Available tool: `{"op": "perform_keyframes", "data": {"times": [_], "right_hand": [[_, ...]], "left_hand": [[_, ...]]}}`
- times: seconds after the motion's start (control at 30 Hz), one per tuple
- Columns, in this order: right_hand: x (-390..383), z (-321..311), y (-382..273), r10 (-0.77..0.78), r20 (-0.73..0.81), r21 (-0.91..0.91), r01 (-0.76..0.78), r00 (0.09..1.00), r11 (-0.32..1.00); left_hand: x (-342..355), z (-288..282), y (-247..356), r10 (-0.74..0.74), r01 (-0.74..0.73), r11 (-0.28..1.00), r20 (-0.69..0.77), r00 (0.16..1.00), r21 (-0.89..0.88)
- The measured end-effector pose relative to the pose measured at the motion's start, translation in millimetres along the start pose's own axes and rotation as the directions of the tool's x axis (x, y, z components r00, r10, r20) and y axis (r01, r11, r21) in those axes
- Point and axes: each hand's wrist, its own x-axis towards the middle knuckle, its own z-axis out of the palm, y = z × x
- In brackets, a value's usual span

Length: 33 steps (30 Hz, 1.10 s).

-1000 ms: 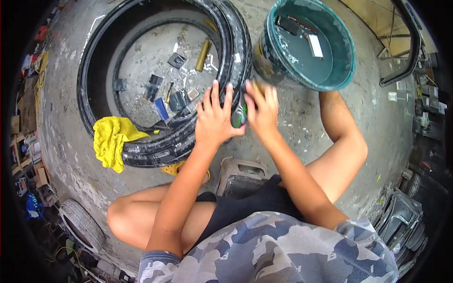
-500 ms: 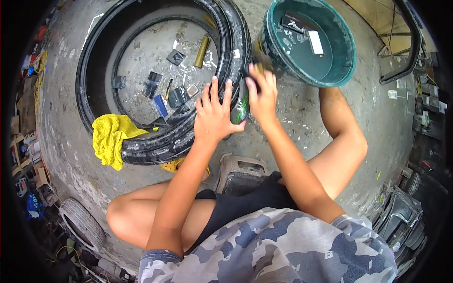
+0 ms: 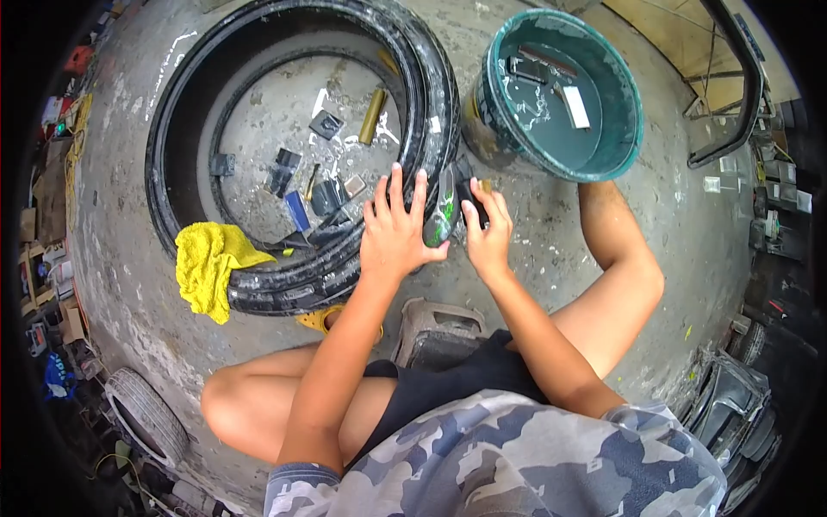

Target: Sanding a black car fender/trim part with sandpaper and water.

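Observation:
A dark curved panel (image 3: 441, 207) with green marks and white wet residue leans on the right side of two stacked black tires (image 3: 289, 291). My left hand (image 3: 392, 233) lies with fingers spread over the tire rim, its thumb beside the panel's lower end. Just right of the panel, my right hand (image 3: 489, 233) has its fingers closed around a black piece of sandpaper (image 3: 470, 205). A brownish edge shows at its fingertips. Inside the tire ring lie black sheet pieces (image 3: 327, 198), a gold-brown tube (image 3: 373, 116) and a blue strip (image 3: 296, 211).
A teal bucket (image 3: 620, 142) of water stands tilted at the upper right, with a white block (image 3: 575, 108) and dark strips in it. A yellow cloth (image 3: 207, 267) drapes over the tires. A grey plastic stool (image 3: 442, 323) is between my legs. A loose tire (image 3: 146, 412) lies lower left.
My right hand has come down and slightly right, off the panel's upper end, and the sandpaper in it now shows more clearly. My left hand keeps its place on the tire.

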Motion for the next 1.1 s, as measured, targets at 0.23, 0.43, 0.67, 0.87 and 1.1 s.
{"op": "perform_keyframes", "data": {"times": [0.23, 0.43, 0.67, 0.87, 1.1], "right_hand": [[46.9, 15.0, -15.0, -0.049, -0.045, -0.052, 0.047, 0.998, 0.998], [61.2, 20.7, -20.5, -0.030, -0.051, 0.024, 0.031, 0.998, 0.999], [15.8, -1.9, -6.0, 0.160, 0.047, -0.011, -0.160, 0.986, 0.987], [57.3, 17.3, -26.3, 0.007, -0.026, -0.032, -0.008, 1.000, 0.999], [55.0, 24.9, -26.7, -0.079, -0.041, -0.036, 0.077, 0.996, 0.996]], "left_hand": [[1.8, -2.7, 0.9, 0.016, -0.016, 1.000, 0.000, 1.000, 0.017], [0.2, -2.9, -0.8, 0.006, -0.006, 1.000, 0.008, 1.000, 0.007], [2.9, -2.6, -0.2, 0.005, -0.006, 0.999, 0.028, 1.000, 0.033], [5.6, -1.4, 0.2, 0.011, -0.012, 1.000, 0.014, 1.000, 0.025], [1.9, -0.9, -0.6, 0.012, -0.013, 0.998, 0.014, 1.000, 0.063]]}}
